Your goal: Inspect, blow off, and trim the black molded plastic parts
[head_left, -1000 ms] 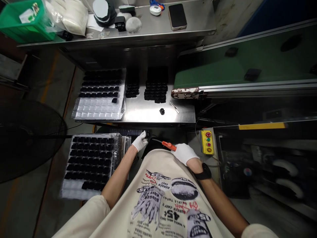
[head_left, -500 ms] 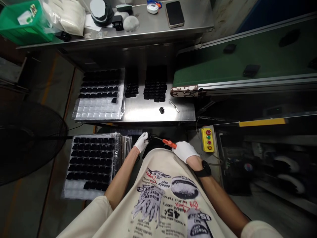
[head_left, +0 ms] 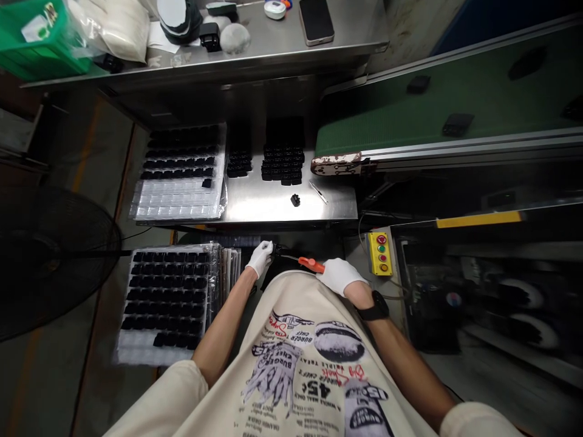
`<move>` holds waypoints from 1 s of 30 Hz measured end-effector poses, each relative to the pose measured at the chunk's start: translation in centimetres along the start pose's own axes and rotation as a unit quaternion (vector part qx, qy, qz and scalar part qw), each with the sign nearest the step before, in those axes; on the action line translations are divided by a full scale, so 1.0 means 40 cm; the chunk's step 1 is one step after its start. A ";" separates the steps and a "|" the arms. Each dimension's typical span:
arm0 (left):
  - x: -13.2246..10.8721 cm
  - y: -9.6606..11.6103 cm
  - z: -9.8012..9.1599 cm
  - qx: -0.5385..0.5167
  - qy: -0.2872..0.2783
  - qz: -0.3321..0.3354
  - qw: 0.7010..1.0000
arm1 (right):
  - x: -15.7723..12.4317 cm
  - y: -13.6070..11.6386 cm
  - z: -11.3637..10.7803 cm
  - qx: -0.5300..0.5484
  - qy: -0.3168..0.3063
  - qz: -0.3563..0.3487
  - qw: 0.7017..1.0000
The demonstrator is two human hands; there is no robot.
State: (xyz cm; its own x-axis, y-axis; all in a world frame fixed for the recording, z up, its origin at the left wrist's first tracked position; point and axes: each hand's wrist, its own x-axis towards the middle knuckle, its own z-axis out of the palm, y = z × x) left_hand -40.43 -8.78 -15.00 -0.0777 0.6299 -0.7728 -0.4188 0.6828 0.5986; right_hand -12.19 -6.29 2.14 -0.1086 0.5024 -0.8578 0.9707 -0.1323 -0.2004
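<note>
- The left hand point(head_left: 260, 258), in a white cotton glove, is clenched on a small black plastic part point(head_left: 277, 249), which sits just below the near edge of the brushed steel workbench point(head_left: 255, 203).
- The right hand point(head_left: 340, 277), also in a white glove, is closed around a slim tool with a bright orange handle point(head_left: 312, 265). A black wristwatch point(head_left: 374, 306) sits on that wrist.
- The tool's thin metal shaft point(head_left: 289, 257) runs across to the black part. Its tip seems to meet the part, though dark on dark makes that hard to be sure of.
- This close work looks best done with both wrists steady, the part held firm and the shaft lined up with it, using small, controlled movements rather than force.
- Nearer than the workbench and to its left, a clear plastic tray of black parts point(head_left: 166, 297) stands beside a stack of trays point(head_left: 225, 279).
- On the workbench, another clear plastic tray point(head_left: 180, 206) holds rows of black parts, with neat blocks of black parts point(head_left: 282, 164) to its right. A single loose black part point(head_left: 295, 200) lies just beside a slim pair of steel tweezers point(head_left: 317, 192).
- Beyond the workbench to the right runs a green conveyor belt point(head_left: 432, 115). A yellow push-button control box point(head_left: 379, 254) sits near its right corner, and a black pedestal fan point(head_left: 50, 261) stands off to the left.
</note>
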 end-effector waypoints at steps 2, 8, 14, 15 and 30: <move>0.003 0.004 -0.006 -0.020 -0.016 -0.019 0.999 | 0.002 0.004 0.003 -0.004 0.002 -0.007 1.000; 0.010 0.003 -0.024 -0.087 -0.079 -0.118 0.986 | -0.003 0.006 0.003 -0.002 0.005 -0.005 1.000; -0.015 0.011 -0.012 -0.140 -0.136 -0.152 0.969 | -0.025 -0.011 -0.018 0.001 0.005 -0.008 1.000; -0.018 0.013 -0.009 -0.145 -0.138 -0.148 0.968 | -0.027 -0.012 -0.021 -0.001 0.002 -0.009 1.000; 0.004 0.001 0.024 -0.019 0.024 0.042 0.999 | -0.022 -0.020 -0.015 -0.010 0.005 0.012 1.000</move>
State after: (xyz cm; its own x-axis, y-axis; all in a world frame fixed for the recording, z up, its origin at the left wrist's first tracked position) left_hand -39.61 -8.28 -14.91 -0.1563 0.6648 -0.7305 -0.4439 0.6134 0.6532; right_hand -12.76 -6.12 3.34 -0.0825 0.5085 -0.8571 0.9773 -0.1269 -0.1694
